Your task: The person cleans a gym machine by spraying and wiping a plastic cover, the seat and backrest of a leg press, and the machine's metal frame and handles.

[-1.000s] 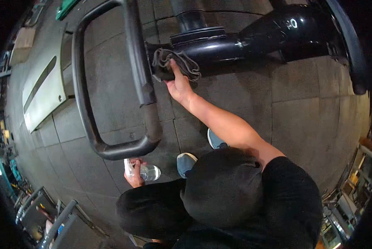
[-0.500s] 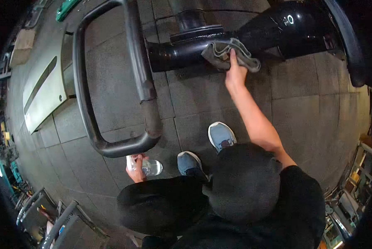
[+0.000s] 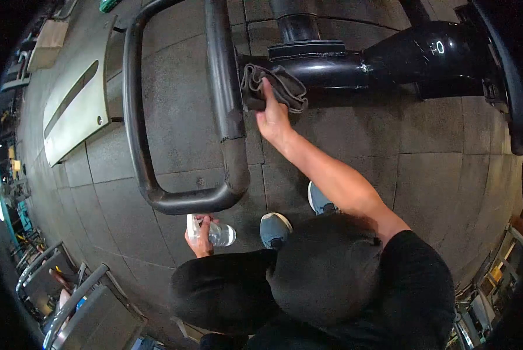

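My right hand (image 3: 274,119) presses a folded dark grey cloth (image 3: 288,88) against the left end of a glossy black metal tube (image 3: 331,70), close to the upright bar of a looped frame. The index finger lies along the cloth. Low on the left, my left hand (image 3: 200,236) is closed around the neck of a clear spray bottle (image 3: 222,235) with a white top. The bottle lies sideways, just below the bottom corner of the looped black handle frame (image 3: 191,201). Some of the left fingers are hidden behind the bottle.
A pale panel with a long slot (image 3: 78,99) stands at the left. Dark rubber tiles (image 3: 343,134) cover the floor. A chair-like metal frame (image 3: 89,309) is at the lower left, and a rack with mixed parts (image 3: 495,280) lines the right edge.
My right hand has slid the cloth leftward along the black tube, from its middle to its left end. The left hand still holds the bottle. The view has shifted slightly.
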Demonstrator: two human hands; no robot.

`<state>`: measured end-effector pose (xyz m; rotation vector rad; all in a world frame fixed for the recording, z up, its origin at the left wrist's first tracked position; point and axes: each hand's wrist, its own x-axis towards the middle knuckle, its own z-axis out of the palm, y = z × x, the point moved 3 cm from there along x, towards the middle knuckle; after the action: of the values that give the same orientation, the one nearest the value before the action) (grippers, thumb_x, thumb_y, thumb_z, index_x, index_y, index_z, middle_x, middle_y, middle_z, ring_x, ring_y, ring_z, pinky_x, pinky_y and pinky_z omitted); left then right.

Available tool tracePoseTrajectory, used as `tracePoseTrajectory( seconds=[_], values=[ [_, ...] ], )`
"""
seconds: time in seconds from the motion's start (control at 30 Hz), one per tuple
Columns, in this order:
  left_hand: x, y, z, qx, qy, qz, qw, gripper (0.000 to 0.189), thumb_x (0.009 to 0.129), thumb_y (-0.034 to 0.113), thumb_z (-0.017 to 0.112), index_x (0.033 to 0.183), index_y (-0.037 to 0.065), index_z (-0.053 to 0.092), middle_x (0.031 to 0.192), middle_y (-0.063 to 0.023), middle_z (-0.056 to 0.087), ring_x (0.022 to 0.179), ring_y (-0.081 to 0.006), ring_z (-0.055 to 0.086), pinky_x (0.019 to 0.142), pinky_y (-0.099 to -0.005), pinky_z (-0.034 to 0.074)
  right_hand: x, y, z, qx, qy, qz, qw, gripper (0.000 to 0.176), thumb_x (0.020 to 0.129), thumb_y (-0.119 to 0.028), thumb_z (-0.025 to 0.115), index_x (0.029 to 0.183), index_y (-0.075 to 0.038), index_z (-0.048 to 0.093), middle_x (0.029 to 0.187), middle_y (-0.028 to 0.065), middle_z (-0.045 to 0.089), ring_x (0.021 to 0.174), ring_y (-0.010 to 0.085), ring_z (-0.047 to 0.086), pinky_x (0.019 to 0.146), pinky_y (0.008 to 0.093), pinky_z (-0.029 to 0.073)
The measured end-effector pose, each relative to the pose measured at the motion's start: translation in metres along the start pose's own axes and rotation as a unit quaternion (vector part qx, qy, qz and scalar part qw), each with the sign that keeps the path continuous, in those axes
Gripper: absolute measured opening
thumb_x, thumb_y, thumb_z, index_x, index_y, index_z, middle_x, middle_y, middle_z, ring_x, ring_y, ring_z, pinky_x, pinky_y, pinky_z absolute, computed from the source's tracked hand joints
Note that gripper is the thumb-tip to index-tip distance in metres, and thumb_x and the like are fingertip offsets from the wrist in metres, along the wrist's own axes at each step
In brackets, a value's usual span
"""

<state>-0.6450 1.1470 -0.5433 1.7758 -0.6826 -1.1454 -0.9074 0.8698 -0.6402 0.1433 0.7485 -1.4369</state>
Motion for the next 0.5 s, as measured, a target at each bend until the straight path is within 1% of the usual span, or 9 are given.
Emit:
tracePoseTrajectory(
  seconds=[0.07, 0.13, 0.2, 0.23, 0.3, 0.33, 0.4, 0.47, 0.5],
  values=[
    [-0.002, -0.010, -0.006, 0.008, 0.006, -0.024, 1.000, 0.015, 0.097, 0.006, 0.068, 0.106, -0.004, 0.067, 0.090, -0.0137, 0.072, 0.081, -0.0214, 0.070, 0.077, -0.0358, 0.055, -0.006, 0.014, 0.010, 0.068, -0.048, 0.055, 0.995, 0.038, 0.099, -0.029, 0.075, 0.130, -0.008, 0.067, 0.133, 0.0037, 0.068, 0.122, 0.0205, 0.064, 0.109, 0.0397, 0.050],
    [0.001, -0.015, -0.008, 0.016, 0.004, -0.035, 0.999, 0.015, 0.097, 0.007, 0.068, 0.107, -0.004, 0.067, 0.091, -0.0130, 0.072, 0.081, -0.0207, 0.070, 0.077, -0.0352, 0.055, -0.024, 0.005, 0.013, 0.054, -0.054, 0.071, 0.995, 0.036, 0.101, -0.028, 0.073, 0.130, -0.007, 0.067, 0.133, 0.0050, 0.069, 0.121, 0.0199, 0.065, 0.106, 0.0362, 0.050],
    [0.001, -0.013, -0.005, 0.012, -0.002, -0.025, 1.000, 0.015, 0.097, 0.007, 0.069, 0.107, -0.004, 0.067, 0.091, -0.0128, 0.072, 0.081, -0.0203, 0.070, 0.077, -0.0346, 0.055, -0.047, -0.008, -0.003, -0.281, -0.084, 0.036, 0.955, 0.034, 0.101, -0.025, 0.074, 0.126, -0.002, 0.068, 0.130, 0.0052, 0.071, 0.120, 0.0214, 0.067, 0.103, 0.0349, 0.051],
    [0.002, -0.010, -0.003, 0.010, -0.004, -0.014, 1.000, 0.016, 0.096, 0.007, 0.069, 0.107, -0.004, 0.067, 0.091, -0.0125, 0.072, 0.081, -0.0199, 0.070, 0.077, -0.0340, 0.054, -0.070, -0.034, 0.001, -0.480, -0.094, -0.068, 0.869, 0.034, 0.097, -0.021, 0.076, 0.122, 0.001, 0.069, 0.123, 0.0071, 0.073, 0.114, 0.0231, 0.069, 0.100, 0.0363, 0.051],
    [0.002, -0.004, 0.003, 0.005, 0.000, -0.017, 1.000, 0.016, 0.096, 0.007, 0.069, 0.108, -0.004, 0.067, 0.091, -0.0122, 0.072, 0.082, -0.0200, 0.070, 0.077, -0.0339, 0.054, -0.104, -0.086, 0.006, -0.661, -0.065, -0.142, 0.734, 0.037, 0.090, -0.016, 0.080, 0.120, 0.003, 0.067, 0.115, 0.0109, 0.075, 0.111, 0.0260, 0.069, 0.101, 0.0365, 0.051],
    [0.000, -0.003, 0.004, 0.003, 0.004, -0.021, 1.000, 0.017, 0.096, 0.006, 0.069, 0.109, -0.004, 0.067, 0.092, -0.0119, 0.072, 0.082, -0.0201, 0.070, 0.077, -0.0338, 0.054, -0.110, -0.101, 0.003, -0.674, -0.046, -0.293, 0.677, 0.056, 0.083, -0.018, 0.080, 0.132, -0.002, 0.060, 0.125, 0.0187, 0.067, 0.112, 0.0389, 0.065, 0.102, 0.0459, 0.049],
    [0.001, -0.005, 0.004, -0.001, 0.010, -0.032, 0.999, 0.018, 0.095, 0.006, 0.068, 0.109, -0.005, 0.067, 0.092, -0.0120, 0.073, 0.083, -0.0206, 0.071, 0.078, -0.0340, 0.054, -0.107, -0.126, 0.024, -0.710, -0.036, -0.511, 0.484, 0.060, 0.081, -0.017, 0.079, 0.134, -0.002, 0.056, 0.130, 0.0221, 0.058, 0.119, 0.0411, 0.058, 0.105, 0.0494, 0.045],
    [0.003, -0.008, 0.003, 0.000, 0.009, -0.040, 0.999, 0.018, 0.094, 0.005, 0.068, 0.110, -0.005, 0.067, 0.092, -0.0121, 0.073, 0.084, -0.0211, 0.071, 0.078, -0.0343, 0.054, -0.085, -0.107, 0.031, -0.605, -0.112, -0.450, 0.647, 0.061, 0.082, -0.016, 0.078, 0.135, -0.001, 0.053, 0.132, 0.0235, 0.052, 0.123, 0.0417, 0.052, 0.108, 0.0509, 0.041],
    [0.003, -0.013, 0.001, -0.001, 0.001, -0.038, 0.999, 0.019, 0.093, 0.005, 0.068, 0.110, -0.005, 0.067, 0.093, -0.0123, 0.073, 0.084, -0.0217, 0.071, 0.079, -0.0348, 0.054, -0.075, -0.088, 0.041, -0.557, -0.155, -0.398, 0.712, 0.060, 0.084, -0.016, 0.077, 0.136, 0.000, 0.050, 0.124, 0.0207, 0.054, 0.119, 0.0406, 0.053, 0.107, 0.0500, 0.041]
  ],
)
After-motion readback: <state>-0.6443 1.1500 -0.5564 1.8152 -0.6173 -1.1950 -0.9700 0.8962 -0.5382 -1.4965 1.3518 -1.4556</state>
